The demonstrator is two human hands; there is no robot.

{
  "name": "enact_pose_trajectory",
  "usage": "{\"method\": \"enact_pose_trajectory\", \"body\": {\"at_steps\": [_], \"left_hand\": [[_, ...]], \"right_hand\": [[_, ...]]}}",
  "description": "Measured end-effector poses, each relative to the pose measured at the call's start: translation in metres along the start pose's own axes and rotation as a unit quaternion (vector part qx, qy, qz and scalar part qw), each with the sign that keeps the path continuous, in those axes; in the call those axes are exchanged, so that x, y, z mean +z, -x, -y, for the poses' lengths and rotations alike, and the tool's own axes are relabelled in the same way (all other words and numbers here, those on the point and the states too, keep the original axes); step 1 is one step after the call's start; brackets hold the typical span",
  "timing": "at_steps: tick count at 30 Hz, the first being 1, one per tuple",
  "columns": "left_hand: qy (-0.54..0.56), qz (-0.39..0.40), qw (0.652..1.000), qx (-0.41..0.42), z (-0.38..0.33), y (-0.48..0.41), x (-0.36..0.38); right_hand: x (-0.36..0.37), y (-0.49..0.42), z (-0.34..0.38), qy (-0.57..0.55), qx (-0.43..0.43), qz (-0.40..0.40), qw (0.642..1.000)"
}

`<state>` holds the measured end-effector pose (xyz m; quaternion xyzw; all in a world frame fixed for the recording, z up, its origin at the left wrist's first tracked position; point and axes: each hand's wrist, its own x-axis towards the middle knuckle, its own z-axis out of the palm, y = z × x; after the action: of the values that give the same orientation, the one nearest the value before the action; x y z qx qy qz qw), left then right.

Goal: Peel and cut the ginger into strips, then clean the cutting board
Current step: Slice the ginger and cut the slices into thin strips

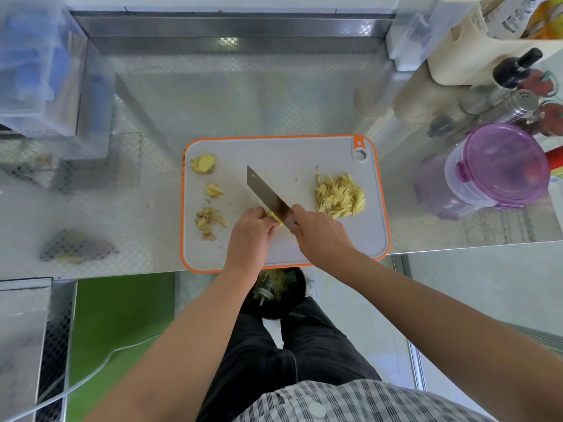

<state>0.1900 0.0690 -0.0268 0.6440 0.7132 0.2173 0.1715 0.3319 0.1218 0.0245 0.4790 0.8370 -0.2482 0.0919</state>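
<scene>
Board (274,153): grey with an orange rim, lying at the near edge of the counter (243,95).

Items on the board:
- Strips (339,196): a loose pile at the right side, just right of the cleaver (265,190).
- Chunk (203,164): partly peeled, at the far left corner.
- Slices (214,190): a small stack just nearer than the chunk.
- Peels (210,222): a heap at the left, near the left hand (249,233).

Hands:
- The left hand is curled, its fingertips pinning the ginger (274,216) at the board's near centre. The hand hides most of the piece.
- The right hand (320,236) grips the cleaver handle. The blade points away and to the left, its edge against the ginger.

Containers:
- Tub (499,166): clear with a purple lid, lid on, right of the board. Its contents cannot be determined.
- Bin (274,293): black, on the floor below the board's near edge. It holds pale scraps.
- Boxes (36,71): clear plastic, at the far left, with blue items inside.
- Shaker (524,102) and black-capped bottle (515,68): at the far right, beside a cream holder (457,56).

Surface: patterned stainless steel, with a steel upstand along the back. A green panel (122,315) lies below the counter at the left.
</scene>
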Motion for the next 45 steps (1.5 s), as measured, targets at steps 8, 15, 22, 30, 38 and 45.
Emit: {"method": "enact_pose_trajectory", "body": {"at_steps": [8, 15, 22, 30, 38, 45], "left_hand": [[0.017, -0.007, 1.000, 0.005, 0.000, -0.001, 0.000], [0.007, -0.002, 1.000, 0.007, 0.002, 0.004, 0.002], [0.025, -0.017, 1.000, -0.003, 0.000, 0.005, 0.001], [0.020, -0.006, 1.000, 0.000, 0.000, 0.005, 0.000], [0.014, -0.008, 1.000, 0.002, 0.000, 0.004, 0.000], [0.001, -0.009, 1.000, 0.003, 0.002, 0.003, 0.000]], "right_hand": [[0.010, -0.006, 0.004, 0.017, 0.014, 0.009, 1.000], [0.010, -0.006, 0.000, -0.023, 0.014, -0.022, 0.999], [0.000, -0.004, 0.000, 0.009, 0.001, 0.006, 1.000], [0.008, -0.006, 0.001, 0.003, 0.009, 0.016, 1.000], [0.010, -0.001, -0.004, -0.041, 0.014, -0.027, 0.999], [-0.001, 0.000, 0.004, 0.009, -0.002, 0.008, 1.000]]}}
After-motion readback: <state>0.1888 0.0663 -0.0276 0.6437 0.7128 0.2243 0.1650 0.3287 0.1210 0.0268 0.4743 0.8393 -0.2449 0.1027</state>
